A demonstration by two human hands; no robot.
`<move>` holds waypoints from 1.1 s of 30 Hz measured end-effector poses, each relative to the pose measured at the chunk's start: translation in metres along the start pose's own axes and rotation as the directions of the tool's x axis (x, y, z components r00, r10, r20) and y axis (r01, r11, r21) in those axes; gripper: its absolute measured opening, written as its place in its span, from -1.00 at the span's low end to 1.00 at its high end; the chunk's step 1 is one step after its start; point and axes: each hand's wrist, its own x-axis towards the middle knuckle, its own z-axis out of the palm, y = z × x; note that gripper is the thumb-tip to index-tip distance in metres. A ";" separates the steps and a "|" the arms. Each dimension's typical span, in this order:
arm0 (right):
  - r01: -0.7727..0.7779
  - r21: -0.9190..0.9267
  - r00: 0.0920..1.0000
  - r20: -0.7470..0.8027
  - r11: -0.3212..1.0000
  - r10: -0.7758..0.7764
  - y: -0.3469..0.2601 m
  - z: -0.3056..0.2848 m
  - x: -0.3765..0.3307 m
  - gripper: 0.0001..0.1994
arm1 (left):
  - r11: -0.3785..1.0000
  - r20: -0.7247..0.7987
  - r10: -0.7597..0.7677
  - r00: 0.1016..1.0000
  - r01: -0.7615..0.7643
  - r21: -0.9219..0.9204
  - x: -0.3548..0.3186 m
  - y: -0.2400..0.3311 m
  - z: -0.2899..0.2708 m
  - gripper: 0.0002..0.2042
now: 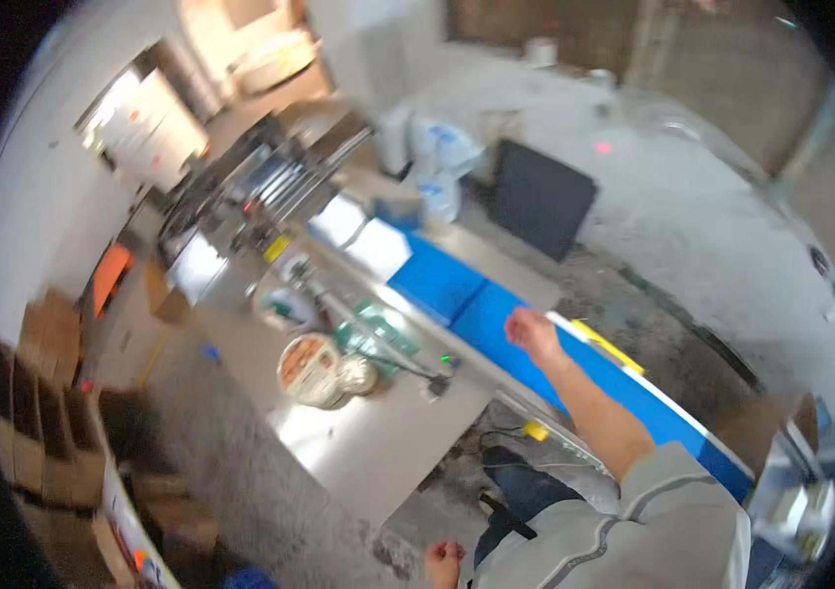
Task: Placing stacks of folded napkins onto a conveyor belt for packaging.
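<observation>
My right hand (532, 332), fingers curled and slightly blurred, is over the blue conveyor belt (476, 312); nothing shows in it. Whether it touches the belt I cannot tell. Low in the view, beside my dark trousers, my left hand (445, 560) hangs with its fingers folded in and no object visible. Two white flat pieces (378, 248) lie at the belt's far end. Left of the belt is a metal table (368, 452). On it stand a round tub (309, 370) with a printed lid, a smaller pale round item (355, 374) and green translucent packaging (378, 334).
A metal machine with rollers (275, 182) stands beyond the table. A thin metal arm (368, 334) reaches across the tabletop. Cardboard boxes (54, 432) are stacked at the left. A dark panel (542, 196) and white-and-blue plastic bags (440, 167) are past the belt.
</observation>
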 end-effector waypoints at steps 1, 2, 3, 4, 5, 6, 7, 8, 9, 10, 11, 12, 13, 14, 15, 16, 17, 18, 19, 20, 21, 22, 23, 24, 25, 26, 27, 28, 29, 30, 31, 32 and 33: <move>0.018 -0.088 1.000 0.005 0.996 -0.018 -0.011 -0.030 -0.041 -0.84 | 0.997 0.062 0.020 0.998 -0.024 0.068 0.004 0.016 0.012 -0.81; 0.073 -0.218 0.994 0.091 0.973 -0.054 -0.024 -0.060 -0.085 -0.82 | 0.989 0.124 0.035 0.992 -0.052 0.137 0.004 0.029 0.025 -0.80; 0.082 -0.213 0.996 0.047 0.974 -0.074 -0.039 -0.073 -0.135 -0.81 | 0.969 0.213 0.129 0.968 -0.169 0.181 0.005 0.035 0.033 -0.78; 0.080 -0.203 0.995 -0.044 0.976 -0.091 -0.058 -0.088 -0.184 -0.80 | 0.960 0.281 0.149 0.948 -0.207 0.190 -0.001 0.048 0.051 -0.78; 0.085 -0.182 0.982 -0.153 0.980 -0.113 -0.075 -0.110 -0.225 -0.80 | 0.948 0.364 0.169 0.916 -0.252 0.193 -0.008 0.066 0.071 -0.76; 0.081 -0.187 0.969 -0.217 0.979 -0.121 -0.088 -0.141 -0.260 -0.80 | 0.933 0.450 0.182 0.875 -0.297 0.201 -0.013 0.078 0.089 -0.74; 0.130 -0.273 0.957 -0.216 0.953 -0.192 -0.101 -0.177 -0.292 -0.79 | 0.884 0.513 0.250 0.822 -0.409 0.225 -0.016 0.077 0.106 -0.74; 0.161 -0.356 0.939 -0.231 0.920 -0.254 -0.113 -0.216 -0.326 -0.78 | 0.860 0.596 0.231 0.769 -0.448 0.245 -0.026 0.086 0.126 -0.74; 0.213 -0.355 0.881 -0.332 0.910 -0.336 -0.123 -0.246 -0.359 -0.76 | 0.867 0.664 0.174 0.728 -0.433 0.247 -0.042 0.100 0.150 -0.75; 0.213 -0.407 0.820 -0.419 0.888 -0.389 -0.142 -0.261 -0.395 -0.73 | 0.875 0.712 0.112 0.694 -0.409 0.261 -0.062 0.113 0.171 -0.75; 0.236 -0.423 0.755 -0.488 0.875 -0.439 -0.153 -0.287 -0.430 -0.69 | 0.855 0.776 0.047 0.629 -0.426 0.294 -0.090 0.129 0.193 -0.76; 0.270 -0.407 0.715 -0.522 0.872 -0.465 -0.164 -0.304 -0.462 -0.65 | 0.869 0.841 0.095 0.533 -0.456 0.191 -0.092 0.116 0.208 -0.73; 0.268 -0.435 0.672 -0.555 0.860 -0.491 -0.171 -0.319 -0.491 -0.64 | 0.883 0.888 0.144 0.437 -0.463 0.085 -0.090 0.101 0.227 -0.69; 0.277 -0.419 0.641 -0.590 0.865 -0.491 -0.179 -0.332 -0.525 -0.63 | 0.893 0.923 0.060 0.380 -0.433 0.120 -0.097 0.096 0.248 -0.61; 0.286 -0.405 0.616 -0.616 0.868 -0.490 -0.184 -0.346 -0.557 -0.63 | 0.914 0.929 0.004 0.370 -0.378 0.147 -0.116 0.092 0.270 -0.57; 0.264 -0.429 0.595 -0.633 0.864 -0.496 -0.183 -0.367 -0.585 -0.61 | 0.931 0.929 -0.047 0.366 -0.321 0.173 -0.135 0.089 0.293 -0.54; 0.277 -0.468 0.565 -0.627 0.839 -0.536 -0.188 -0.383 -0.616 -0.61 | 0.943 0.945 -0.078 0.318 -0.284 0.174 -0.147 0.080 0.316 -0.50; 0.324 -0.497 0.512 -0.623 0.805 -0.591 -0.189 -0.409 -0.642 -0.60 | 0.939 0.948 -0.112 0.298 -0.280 0.199 -0.160 0.071 0.339 -0.49; 0.254 -0.539 0.438 -0.677 0.803 -0.592 -0.198 -0.428 -0.670 -0.63 | 0.935 0.948 -0.143 0.286 -0.275 0.224 -0.178 0.065 0.365 -0.48; 0.165 -0.660 0.336 -0.661 0.733 -0.671 -0.206 -0.457 -0.701 -0.66 | 0.935 0.947 -0.179 0.265 -0.253 0.248 -0.199 0.057 0.389 -0.46; 0.084 -0.671 0.233 -0.706 0.737 -0.669 -0.224 -0.477 -0.727 -0.66 | 0.923 0.950 -0.200 0.240 -0.278 0.265 -0.212 0.046 0.411 -0.46; 0.068 -0.666 0.173 -0.726 0.743 -0.666 -0.236 -0.517 -0.758 -0.63 | 0.911 0.952 -0.225 0.207 -0.301 0.281 -0.230 0.035 0.434 -0.45; -0.099 -0.695 0.039 -0.718 0.713 -0.695 -0.245 -0.559 -0.786 -0.60 | 0.903 0.947 -0.251 0.203 -0.303 0.304 -0.255 0.026 0.455 -0.47; -0.180 -0.699 -0.033 -0.699 0.692 -0.714 -0.253 -0.604 -0.813 -0.53 | 0.895 0.943 -0.265 0.203 -0.312 0.319 -0.277 0.015 0.473 -0.47; -0.232 -0.653 0.000 -0.741 0.721 -0.671 -0.263 -0.642 -0.836 -0.40 | 0.908 0.941 -0.288 0.177 -0.261 0.328 -0.295 0.004 0.493 -0.46; -0.219 -0.636 0.022 -0.761 0.740 -0.648 -0.266 -0.674 -0.846 -0.24 | 0.917 0.938 -0.310 0.156 -0.210 0.338 -0.308 -0.004 0.512 -0.46; -0.298 -0.577 0.075 -0.808 0.760 -0.584 -0.256 -0.728 -0.862 -0.23 | 0.909 0.932 -0.327 0.156 -0.219 0.356 -0.325 -0.012 0.530 -0.46; -0.308 -0.496 0.142 -0.868 0.812 -0.476 -0.248 -0.764 -0.861 -0.20 | 0.903 0.931 -0.330 0.154 -0.237 0.359 -0.342 -0.021 0.547 -0.44; -0.319 -0.425 0.231 -0.902 0.848 -0.365 -0.261 -0.768 -0.844 -0.18 | 0.902 0.933 -0.316 0.171 -0.251 0.351 -0.353 -0.027 0.561 -0.43; -0.340 -0.355 0.376 -0.900 0.871 -0.220 -0.266 -0.765 -0.834 -0.13 | 0.902 0.930 -0.308 0.200 -0.249 0.353 -0.358 -0.034 0.573 -0.43; -0.300 -0.396 0.472 -0.852 0.868 -0.225 -0.255 -0.782 -0.838 -0.12 | 0.892 0.920 -0.348 0.181 -0.237 0.384 -0.371 -0.048 0.590 -0.41; -0.452 -0.501 0.522 -0.819 0.738 -0.237 -0.265 -0.771 -0.819 -0.15 | 0.883 0.908 -0.372 0.191 -0.229 0.410 -0.377 -0.052 0.600 -0.39; -0.487 -0.574 0.494 -0.803 0.658 -0.335 -0.270 -0.753 -0.808 -0.18 | 0.881 0.900 -0.388 0.199 -0.208 0.426 -0.386 -0.057 0.612 -0.36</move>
